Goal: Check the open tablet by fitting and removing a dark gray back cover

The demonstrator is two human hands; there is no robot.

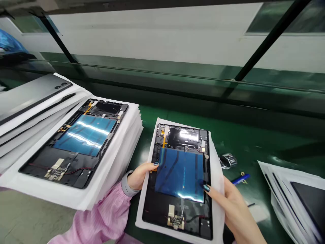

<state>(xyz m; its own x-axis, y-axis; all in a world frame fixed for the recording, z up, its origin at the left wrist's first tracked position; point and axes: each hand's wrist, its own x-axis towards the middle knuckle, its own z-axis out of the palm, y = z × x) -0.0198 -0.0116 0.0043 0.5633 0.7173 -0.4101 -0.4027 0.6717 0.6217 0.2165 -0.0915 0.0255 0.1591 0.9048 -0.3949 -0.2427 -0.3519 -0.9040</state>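
An opened tablet with a blue battery film and bare circuit boards lies on a white foam sheet above the green bench. My left hand grips its left edge, thumb on the frame. At the right edge, my right hand holds tablet and sheet together, a fingertip resting on the blue film's corner. Both hands are closed on it.
A second opened tablet tops a thick stack of foam sheets at left, with grey back covers behind. Another stack lies at right. A small metal part and a blue tool rest on the green mat.
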